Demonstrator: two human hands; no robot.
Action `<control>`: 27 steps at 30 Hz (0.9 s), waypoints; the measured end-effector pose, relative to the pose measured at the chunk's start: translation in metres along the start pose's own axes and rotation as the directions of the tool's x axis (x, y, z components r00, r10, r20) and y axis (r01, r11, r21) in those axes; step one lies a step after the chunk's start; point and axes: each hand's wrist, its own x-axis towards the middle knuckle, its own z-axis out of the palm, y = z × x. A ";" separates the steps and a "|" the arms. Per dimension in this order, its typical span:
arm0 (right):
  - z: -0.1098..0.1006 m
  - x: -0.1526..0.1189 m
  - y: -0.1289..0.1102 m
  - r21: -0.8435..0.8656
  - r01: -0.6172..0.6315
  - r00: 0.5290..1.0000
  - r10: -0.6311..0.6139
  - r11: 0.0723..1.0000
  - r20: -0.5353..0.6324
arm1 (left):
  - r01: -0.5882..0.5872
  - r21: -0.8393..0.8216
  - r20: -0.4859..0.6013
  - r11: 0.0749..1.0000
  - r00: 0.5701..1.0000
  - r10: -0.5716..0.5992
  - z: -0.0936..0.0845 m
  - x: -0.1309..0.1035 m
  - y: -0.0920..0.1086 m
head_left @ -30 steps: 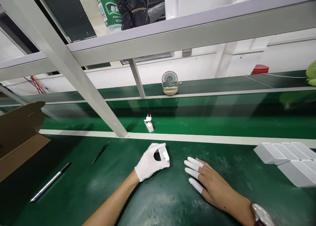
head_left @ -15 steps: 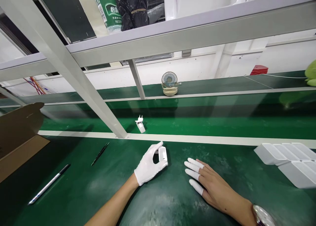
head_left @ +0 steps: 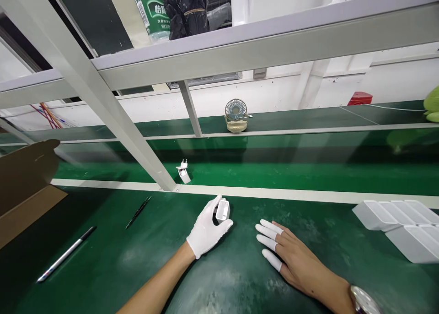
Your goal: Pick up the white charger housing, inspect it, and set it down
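My left hand (head_left: 207,229), in a white glove, curls its thumb and fingers around a small white plastic charger housing (head_left: 223,210). The housing stands on the green work surface with its open side up and a small slot showing in one wall. My right hand (head_left: 291,250), with white cots on its fingers, rests palm down with the fingers spread and nothing in them. Beyond the pale strip, a white charger part with two plug pins (head_left: 184,171) lies on the bright green belt (head_left: 274,174).
White open-topped trays (head_left: 408,227) sit at the right. Leftward lie a black pen (head_left: 138,212), a silver marker-like stick (head_left: 66,254) and a cardboard box (head_left: 29,186). A slanted metal post (head_left: 120,117) rises near the belt; a small fan (head_left: 236,115) stands behind it.
The part with plug pins has shifted left along the belt. In my left hand the housing has moved slightly left and up, with the thumb now lower along its front. My right hand stays put.
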 end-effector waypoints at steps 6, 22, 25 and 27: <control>0.002 0.000 0.001 -0.053 0.010 1.000 -0.010 0.999 0.011 | 0.027 -0.079 -0.015 0.996 0.999 -0.029 0.002 0.001 -0.004; 0.001 0.003 0.004 -0.118 0.059 0.998 -0.059 0.991 0.005 | -0.747 0.266 0.207 0.609 0.662 0.721 0.024 -0.039 0.016; -0.002 0.006 0.004 -0.114 0.086 0.996 -0.089 0.990 -0.027 | -0.805 0.205 0.370 0.556 0.590 0.718 0.043 -0.033 0.014; -0.002 0.008 0.005 -0.126 0.095 0.993 -0.103 0.987 -0.057 | -0.803 0.183 0.375 0.567 0.590 0.715 0.052 -0.027 0.009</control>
